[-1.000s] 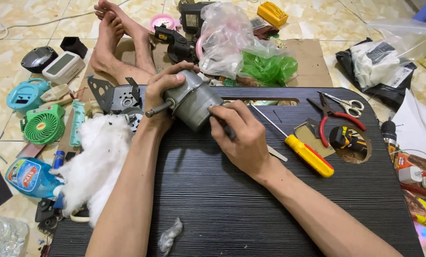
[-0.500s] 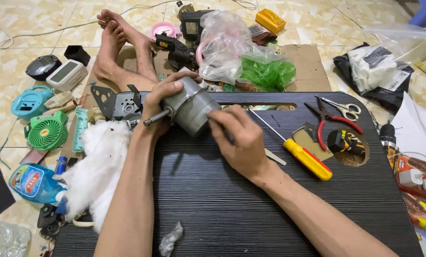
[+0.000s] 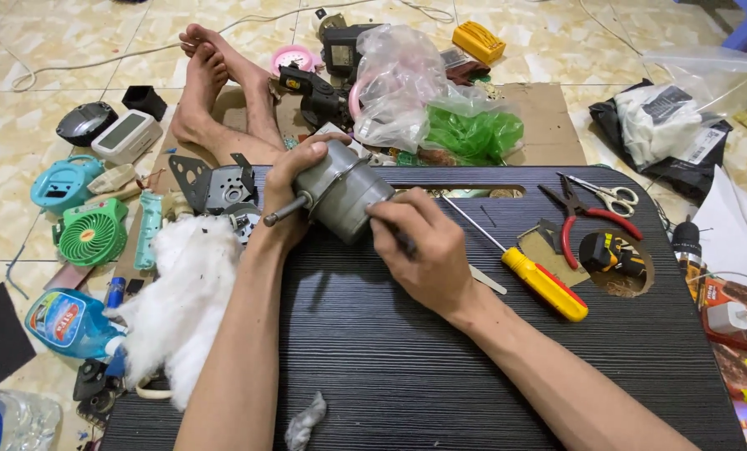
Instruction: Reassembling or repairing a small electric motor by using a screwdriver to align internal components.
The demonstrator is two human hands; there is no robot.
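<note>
My left hand [image 3: 294, 188] grips a grey metal fan motor [image 3: 340, 198] with its shaft pointing left, held just above the far edge of a black lap table [image 3: 440, 359]. My right hand [image 3: 419, 246] presses against the motor's right side, fingers closed around a small dark tool whose tip is hidden. A screwdriver with a yellow and red handle [image 3: 545, 284] lies on the table just right of my right hand.
Red-handled pliers [image 3: 578, 219], scissors [image 3: 607, 196] and a small tape measure [image 3: 611, 253] lie at the table's right. White stuffing [image 3: 181, 301], a green mini fan [image 3: 94, 234], a blue bottle [image 3: 65, 321] and metal brackets [image 3: 215, 185] sit left. Plastic bags [image 3: 423, 100] and my bare feet [image 3: 215, 92] lie beyond.
Both hands and the motor have stayed in nearly the same place; the motor has tilted slightly and my right hand has shifted a little along its side.
</note>
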